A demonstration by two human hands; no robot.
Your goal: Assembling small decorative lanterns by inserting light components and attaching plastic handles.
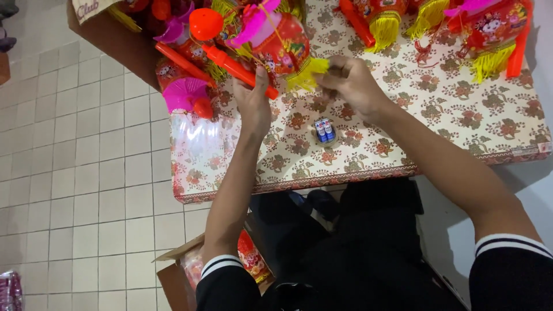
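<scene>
Small pack of two batteries [325, 131]: blue-white-red, shrink-wrapped, lying on table [461, 115] near front edge, apart from both forearms. Clear plastic bag [199, 141]: glossy, flat, at table's left end, just below pink fan-shaped piece. Open cardboard box [175, 276]: brown, on floor under table, holding plastic-wrapped red and yellow goods. Cardboard box flap [92, 8]: pale with red lettering, top left corner, behind lanterns.
</scene>
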